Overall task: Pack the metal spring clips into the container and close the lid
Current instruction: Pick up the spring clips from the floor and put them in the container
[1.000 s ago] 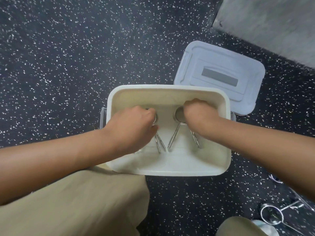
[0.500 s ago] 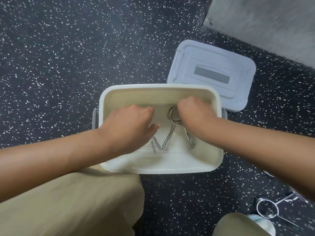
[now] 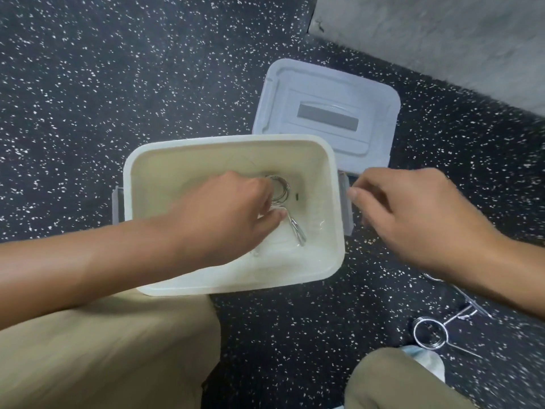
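A cream plastic container [image 3: 334,231] stands open on the speckled floor between my knees. Metal spring clips [image 3: 281,188] lie stacked on its bottom, their coil rings at the back and legs pointing toward me. My left hand [image 3: 233,214] is inside the container, fingers curled on the clips and hiding part of them. My right hand [image 3: 413,214] hovers outside the container's right wall, fingers loosely apart and holding nothing. The pale grey lid [image 3: 327,113] lies flat on the floor behind the container's right corner.
More spring clips [image 3: 429,335] lie on the floor at the lower right, partly hidden under my right forearm. My knees in khaki trousers [image 3: 103,349] fill the bottom of the view. A grey concrete slab [image 3: 442,33] borders the floor at the top right.
My right hand has let go of its clip and moved out of the container to the right. My left hand has shifted right over the clips.
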Demonstrator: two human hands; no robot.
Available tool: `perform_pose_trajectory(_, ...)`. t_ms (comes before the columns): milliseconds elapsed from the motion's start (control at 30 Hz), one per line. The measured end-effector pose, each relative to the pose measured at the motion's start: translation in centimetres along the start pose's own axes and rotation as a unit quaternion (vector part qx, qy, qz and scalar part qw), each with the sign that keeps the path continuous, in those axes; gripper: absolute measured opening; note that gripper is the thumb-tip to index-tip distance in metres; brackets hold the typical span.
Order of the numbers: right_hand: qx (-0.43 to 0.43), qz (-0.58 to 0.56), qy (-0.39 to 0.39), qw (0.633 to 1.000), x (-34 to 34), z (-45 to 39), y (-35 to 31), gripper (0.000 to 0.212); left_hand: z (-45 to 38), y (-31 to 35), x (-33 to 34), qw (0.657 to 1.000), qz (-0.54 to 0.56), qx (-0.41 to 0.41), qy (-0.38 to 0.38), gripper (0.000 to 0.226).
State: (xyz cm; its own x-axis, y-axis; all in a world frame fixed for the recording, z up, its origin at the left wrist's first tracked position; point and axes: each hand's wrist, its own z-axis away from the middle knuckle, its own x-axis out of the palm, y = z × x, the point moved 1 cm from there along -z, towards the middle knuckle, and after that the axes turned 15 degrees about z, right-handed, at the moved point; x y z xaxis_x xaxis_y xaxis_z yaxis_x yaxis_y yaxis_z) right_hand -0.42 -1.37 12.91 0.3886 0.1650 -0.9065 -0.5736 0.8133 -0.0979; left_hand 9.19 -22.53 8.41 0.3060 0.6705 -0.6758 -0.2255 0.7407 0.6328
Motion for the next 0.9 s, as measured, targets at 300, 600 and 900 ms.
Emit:
perform_pose_trajectory(300,0.126,-0.159,-0.048,0.978,1.4,6.2,7.4,0.027,-1.7,5.6,2.0,0.998,0.016,0.039,-0.054,0.035)
perform_pose_trajectory(600,0.202,-0.398,-0.026,0.895,6.3,9.9,13.1,0.018,-4.0,14.2,3.0,0.972,-0.016,0.073,-0.223,0.040)
perform_pose_trajectory(900,0.281,-0.377,0.007,0.882,10.4,10.6,19.9,0.014,-4.0,19.1,8.8,0.920,-0.114,0.070,-0.367,0.029)
